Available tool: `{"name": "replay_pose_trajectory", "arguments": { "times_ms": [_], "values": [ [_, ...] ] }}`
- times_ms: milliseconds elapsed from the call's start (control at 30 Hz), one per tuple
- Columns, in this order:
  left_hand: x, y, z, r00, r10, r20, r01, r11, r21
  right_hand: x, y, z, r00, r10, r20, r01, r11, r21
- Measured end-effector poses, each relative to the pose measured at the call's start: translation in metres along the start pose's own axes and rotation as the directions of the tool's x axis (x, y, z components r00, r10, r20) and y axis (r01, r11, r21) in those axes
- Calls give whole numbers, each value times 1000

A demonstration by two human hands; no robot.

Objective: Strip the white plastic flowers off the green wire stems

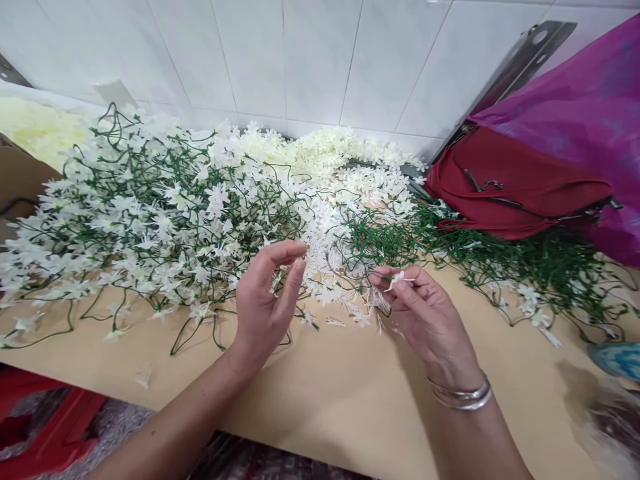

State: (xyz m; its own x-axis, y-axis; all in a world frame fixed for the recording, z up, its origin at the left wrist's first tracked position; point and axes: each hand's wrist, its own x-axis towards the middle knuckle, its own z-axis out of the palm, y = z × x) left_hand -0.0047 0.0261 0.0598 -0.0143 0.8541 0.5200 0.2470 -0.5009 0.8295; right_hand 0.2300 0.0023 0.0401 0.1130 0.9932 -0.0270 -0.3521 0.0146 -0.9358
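My left hand (267, 303) hovers over the tan table (345, 400), palm turned right, thumb and fingers pinched near a thin green stem I can barely make out. My right hand (420, 307), with silver bangles on the wrist, pinches a small white artificial flower (397, 280). A large heap of finished green stems with white flowers (150, 213) lies to the left. A pile of bare green stems (525, 260) lies to the right, and loose white flower heads (345, 167) are heaped between them at the back.
A dark red bag (515, 183) and a purple plastic sheet (585, 107) sit at the back right against the white tiled wall. A cardboard box (20, 180) stands at the far left. A red stool (45, 427) is below the table's front edge.
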Motion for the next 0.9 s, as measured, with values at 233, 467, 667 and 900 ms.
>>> {"name": "replay_pose_trajectory", "arguments": {
  "times_ms": [233, 467, 667, 900],
  "values": [
    [-11, -6, 7, 870, -356, 340, 427, 890, -159, 2, 5, 7, 1000, 3, -29, -4, 1000, -9],
    [-17, 2, 7, 863, -356, 358, 450, 864, -226, -2, 14, 15, 996, -81, -44, 73, 985, -155],
    [-20, 2, 7, 821, -451, 349, 558, 763, -326, -4, 10, 16, 994, -110, -15, 107, 985, -134],
    [-31, -1, 0, 716, -373, 590, 631, 707, -318, -3, 9, 11, 998, -19, 62, 29, 985, -167]
  ]
}}
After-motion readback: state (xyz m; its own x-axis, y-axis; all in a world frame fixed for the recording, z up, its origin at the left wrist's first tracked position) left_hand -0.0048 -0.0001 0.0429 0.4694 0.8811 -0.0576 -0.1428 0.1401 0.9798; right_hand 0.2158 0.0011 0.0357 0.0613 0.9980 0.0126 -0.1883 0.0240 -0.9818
